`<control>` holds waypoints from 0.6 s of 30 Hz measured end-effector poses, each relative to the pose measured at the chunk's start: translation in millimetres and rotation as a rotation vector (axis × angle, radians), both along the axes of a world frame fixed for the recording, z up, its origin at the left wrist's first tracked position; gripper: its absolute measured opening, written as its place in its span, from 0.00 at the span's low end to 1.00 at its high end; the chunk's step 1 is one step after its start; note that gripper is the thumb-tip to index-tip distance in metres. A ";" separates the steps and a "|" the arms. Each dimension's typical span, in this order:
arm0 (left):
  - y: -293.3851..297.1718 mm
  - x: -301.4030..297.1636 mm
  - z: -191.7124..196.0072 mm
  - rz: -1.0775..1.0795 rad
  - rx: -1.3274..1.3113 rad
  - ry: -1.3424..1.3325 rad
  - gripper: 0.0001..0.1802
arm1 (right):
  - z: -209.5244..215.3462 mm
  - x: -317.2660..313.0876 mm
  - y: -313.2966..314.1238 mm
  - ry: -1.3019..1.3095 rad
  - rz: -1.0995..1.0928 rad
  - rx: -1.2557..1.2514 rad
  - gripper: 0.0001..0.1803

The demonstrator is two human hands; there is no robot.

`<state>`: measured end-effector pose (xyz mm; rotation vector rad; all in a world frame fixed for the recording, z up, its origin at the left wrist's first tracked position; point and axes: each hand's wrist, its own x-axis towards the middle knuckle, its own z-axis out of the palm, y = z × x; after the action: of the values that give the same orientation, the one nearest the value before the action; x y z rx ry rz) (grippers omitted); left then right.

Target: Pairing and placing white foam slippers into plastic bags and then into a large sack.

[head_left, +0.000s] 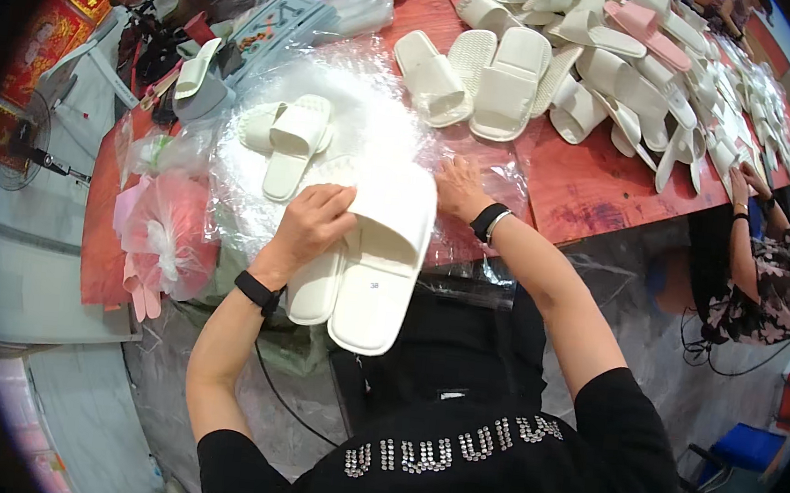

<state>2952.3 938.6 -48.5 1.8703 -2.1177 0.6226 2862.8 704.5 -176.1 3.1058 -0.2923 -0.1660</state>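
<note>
Head view: the left hand point(308, 225) lies on top of a pair of white slippers point(365, 263), fingers curled down over the strap end of the nearer slipper and gripping it. The right hand point(461, 188) rests at the far right corner of the same pair, its palm flat and its fingers hidden behind the slipper strap, so I cannot tell whether they pinch the slipper or the clear plastic bag point(350, 111) under it. The pair sits at the near edge of the red desk point(598, 184), with its heels hanging out over the edge toward the person's body; its long axis runs from the desk edge away and slightly to the right. Both hands are at the toe end, the left one more squarely over the pair.

Just beyond the fingers, a second pair of white slippers point(292, 139) lies on the crinkled plastic, apart from the held pair. To the left sits a bundle of pink and clear bags point(156, 235), near the desk's left edge. Farther off to the right is a big heap of slippers point(617, 69), well apart from the hands. Another person's hand point(737, 183) reaches in at the right edge. The open room lies between the held pair and the heap, on bare red wood.
</note>
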 end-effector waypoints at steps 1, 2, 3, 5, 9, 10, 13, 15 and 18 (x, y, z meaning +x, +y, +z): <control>11.8 8.5 -7.8 0.015 0.001 -0.006 0.05 | 3.0 4.4 1.4 0.016 0.049 0.024 0.22; 21.6 16.0 -16.3 0.057 0.026 -0.054 0.05 | -1.8 3.8 1.4 0.014 0.057 0.023 0.22; 29.2 22.0 -26.3 0.098 0.051 -0.101 0.05 | -7.7 2.5 0.7 -0.066 0.087 0.104 0.24; 34.0 25.8 -45.8 0.183 0.052 -0.135 0.04 | -13.3 2.1 1.8 -0.090 0.101 0.280 0.28; 37.5 2.8 -85.2 0.456 0.171 -0.068 0.07 | -18.9 -4.8 1.0 -0.284 0.189 0.164 0.29; 35.3 -9.9 -92.6 0.517 0.137 0.028 0.08 | -17.3 -10.5 1.7 -0.279 0.199 0.164 0.29; 39.2 -48.0 -93.2 0.717 -0.009 0.330 0.14 | -11.8 -37.5 10.9 -0.401 0.153 0.260 0.28; 52.1 -61.9 -112.1 0.819 -0.018 0.544 0.18 | -13.4 -65.5 28.0 -0.369 0.199 0.305 0.31; 45.1 -63.9 -137.3 0.924 0.010 0.662 0.28 | -16.8 -100.1 36.2 -0.274 0.224 0.297 0.37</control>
<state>2888.4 983.7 -185.7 2.5399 -0.8053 0.0812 2762.7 740.7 -192.8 3.4214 0.0896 0.2442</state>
